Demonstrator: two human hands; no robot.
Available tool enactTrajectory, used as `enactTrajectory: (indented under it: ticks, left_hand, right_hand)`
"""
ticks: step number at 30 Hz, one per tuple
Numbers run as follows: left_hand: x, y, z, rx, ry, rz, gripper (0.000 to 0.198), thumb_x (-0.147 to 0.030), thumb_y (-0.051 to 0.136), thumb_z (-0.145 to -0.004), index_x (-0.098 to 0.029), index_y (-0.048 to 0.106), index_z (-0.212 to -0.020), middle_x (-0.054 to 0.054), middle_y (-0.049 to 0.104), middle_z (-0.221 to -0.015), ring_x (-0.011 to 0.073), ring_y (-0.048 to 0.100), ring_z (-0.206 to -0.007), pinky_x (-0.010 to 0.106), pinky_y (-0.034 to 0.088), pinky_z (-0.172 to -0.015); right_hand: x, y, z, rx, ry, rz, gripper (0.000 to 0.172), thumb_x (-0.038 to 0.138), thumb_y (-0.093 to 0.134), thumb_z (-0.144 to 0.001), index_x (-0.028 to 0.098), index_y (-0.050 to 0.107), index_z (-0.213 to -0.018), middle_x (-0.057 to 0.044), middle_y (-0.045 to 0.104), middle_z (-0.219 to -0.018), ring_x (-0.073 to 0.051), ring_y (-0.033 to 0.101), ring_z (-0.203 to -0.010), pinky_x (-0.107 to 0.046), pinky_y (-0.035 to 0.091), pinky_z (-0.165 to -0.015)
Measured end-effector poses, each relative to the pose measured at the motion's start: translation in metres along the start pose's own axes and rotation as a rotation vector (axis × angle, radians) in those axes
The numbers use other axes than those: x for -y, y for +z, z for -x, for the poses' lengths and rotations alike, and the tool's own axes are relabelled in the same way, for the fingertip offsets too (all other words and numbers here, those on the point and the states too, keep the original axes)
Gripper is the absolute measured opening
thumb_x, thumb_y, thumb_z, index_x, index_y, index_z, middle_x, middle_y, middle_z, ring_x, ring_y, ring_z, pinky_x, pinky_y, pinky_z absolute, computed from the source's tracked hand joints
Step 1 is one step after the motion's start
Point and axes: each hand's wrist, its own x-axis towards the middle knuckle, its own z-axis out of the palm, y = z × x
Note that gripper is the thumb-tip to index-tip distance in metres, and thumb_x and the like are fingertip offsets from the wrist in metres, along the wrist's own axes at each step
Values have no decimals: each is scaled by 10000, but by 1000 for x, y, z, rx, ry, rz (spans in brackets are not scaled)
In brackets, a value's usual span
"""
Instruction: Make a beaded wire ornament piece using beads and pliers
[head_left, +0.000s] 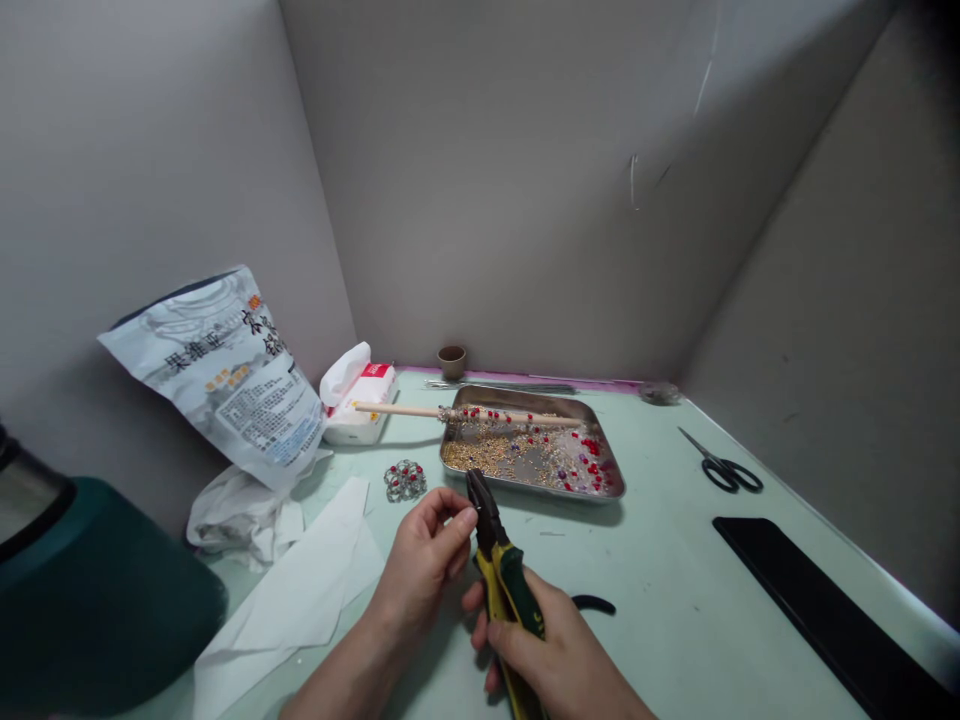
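Pliers are located at the near middle of the table, raised toward the tray. Right hand is closed round the handles, low on the grips, presumably for leverage and to keep the nose in view. Left hand has thumb and forefinger pinched together just beside the nose, apparently to steady something fine there (whatever lies between the fingertips is too small to tell). Whether the nose bites on anything cannot be told.

Just beyond the right hand lies a dark curved item, partly hidden. White paper is spread to the left; a black strip lies to the right, well apart from the hands.

Farther out, a wire piece with red beads lies flat, near the left hand. Scissors rest at far right, clear of the work but seemingly within reach. The metal tray contains loose beads; its raised rim likely stops them rolling. A rod lies across it, one end projecting leftward toward a tissue pack. A small cup stands by the back wall
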Motion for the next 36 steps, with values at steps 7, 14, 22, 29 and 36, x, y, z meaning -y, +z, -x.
enactTrajectory:
  ticks: [7, 14, 22, 29, 36]
  left_hand:
    - [-4, -3, 1, 40, 40, -54, 352, -437, 712, -721, -185, 469, -766, -107, 336, -435, 28, 235, -371, 179, 132, -385]
    - [-15, -7, 2, 122, -7, 14, 359, -404, 734, -698, -189, 451, -753, -109, 344, -433, 23, 223, -362, 172, 134, -379]
    - [-18, -8, 2, 171, -46, 69, 364, -389, 746, -690, -194, 443, -742, -116, 321, -417, 20, 190, -349, 166, 120, -373]
    - [-20, -8, 3, 205, -31, 64, 362, -384, 748, -688, -193, 445, -738, -118, 316, -424, 19, 187, -350, 169, 127, -371]
    - [-22, -9, 3, 227, -18, 47, 356, -394, 751, -682, -189, 468, -748, -111, 319, -446, 15, 189, -356, 174, 114, -373]
  right_hand:
    - [5, -1, 4, 35, -79, 54, 220, 257, 558, -785, 156, 567, -980, -54, 612, -872, -124, 565, -639, -263, 483, -615]
    - [14, -6, 10, 75, -129, 140, 247, 258, 561, -778, 152, 581, -1001, -55, 625, -864, -142, 564, -697, -266, 466, -657]
    - [15, -5, 9, 83, -122, 153, 248, 284, 545, -802, 155, 552, -1013, -46, 606, -843, -139, 567, -678, -269, 474, -649]
    - [10, 1, 8, 43, -86, 161, 209, 289, 536, -806, 174, 505, -978, -10, 548, -780, -128, 552, -633, -255, 466, -615]
    - [13, 5, 11, -18, -132, 171, 159, 256, 593, -738, 192, 497, -848, 36, 472, -677, -90, 414, -566, -206, 361, -543]
